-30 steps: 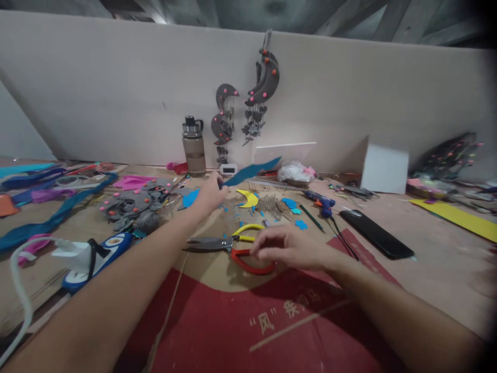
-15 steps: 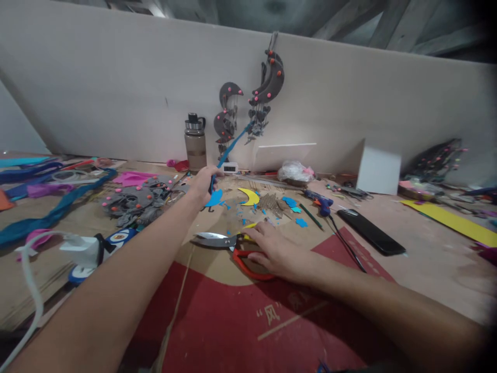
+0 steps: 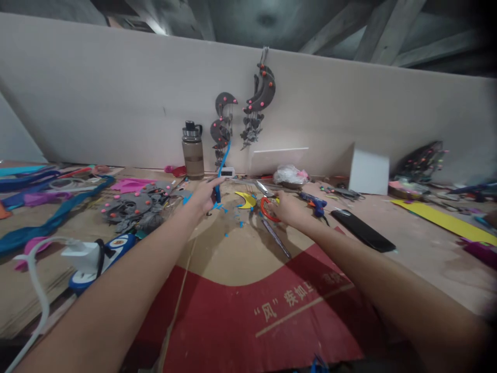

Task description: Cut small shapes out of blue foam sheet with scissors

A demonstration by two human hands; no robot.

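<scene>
My left hand (image 3: pixel 208 196) is closed on a blue strip (image 3: pixel 224 161), which stands up from the fingers in front of the hanging crescents. My right hand (image 3: pixel 288 208) holds the scissors by the red handle (image 3: pixel 268 209), with their blades (image 3: pixel 263 188) pointing away toward the wall. Between the hands lies a yellow crescent (image 3: pixel 245 200) on the cardboard, with small blue scraps around it. A purplish pen-like stick (image 3: pixel 277 239) rests on the cardboard below the scissors.
A bottle (image 3: pixel 193 151) stands by the wall. Grey crescent pieces (image 3: pixel 134 204) and a power strip (image 3: pixel 116 251) lie left. At right are a glue gun (image 3: pixel 315 204), a black phone (image 3: pixel 363 230) and a yellow sheet (image 3: pixel 442 220). Crescent ornaments (image 3: pixel 262 93) hang on the wall.
My right hand has picked up the scissors and moved them forward, turning the blades away. The blue strip in my left hand now stands more upright. The view has shifted slightly.
</scene>
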